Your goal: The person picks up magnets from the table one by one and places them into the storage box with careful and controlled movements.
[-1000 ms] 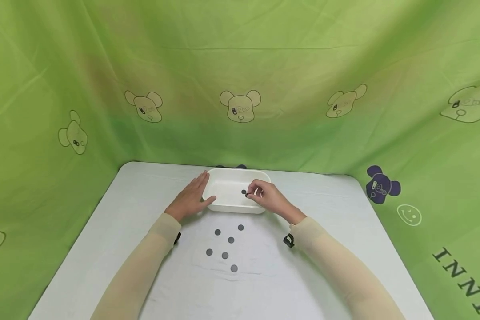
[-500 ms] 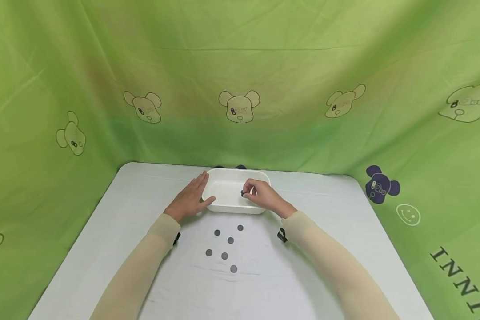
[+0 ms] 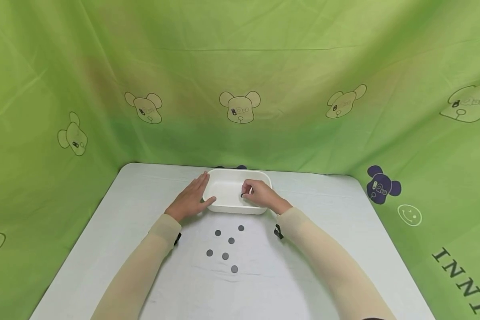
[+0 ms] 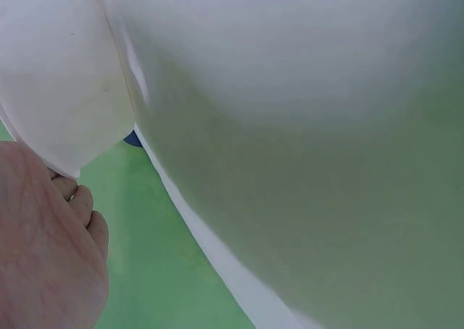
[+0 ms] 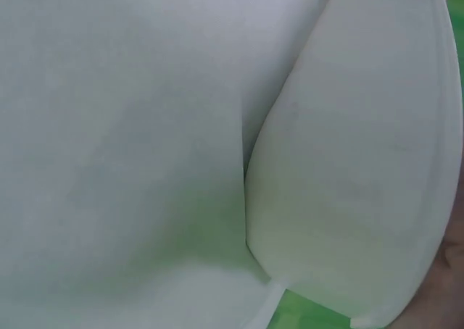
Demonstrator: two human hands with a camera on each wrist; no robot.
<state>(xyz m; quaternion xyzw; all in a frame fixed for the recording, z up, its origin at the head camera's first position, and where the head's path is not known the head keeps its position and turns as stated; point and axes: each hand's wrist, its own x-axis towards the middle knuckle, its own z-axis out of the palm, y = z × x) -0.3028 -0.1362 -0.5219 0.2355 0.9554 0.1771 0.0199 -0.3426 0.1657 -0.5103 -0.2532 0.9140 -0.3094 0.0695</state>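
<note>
A white oblong tray [image 3: 224,209] stands at the far side of the table. My left hand [image 3: 189,198] rests against its left end, fingers straight along the rim and thumb spread toward the near corner. In the left wrist view the palm [image 4: 51,242] lies beside the tray wall [image 4: 65,61]. Over the tray's inside, my right hand [image 3: 262,194] pinches a small dark round disc [image 3: 242,195] between thumb and forefinger, low near the tray floor. Only the disc's edge shows; the fingers cover the rest. The right wrist view shows mostly the tray's outer wall [image 5: 348,155].
Several loose grey discs [image 3: 225,256] lie on the white tablecloth [image 3: 192,284] in front of the tray, between the forearms. A green printed curtain [image 3: 240,146] hangs close behind the table and along both sides.
My right hand has moved left and a little further into the tray with the disc. The second dark disc beside it is now hidden by the fingers. The left hand stays put.
</note>
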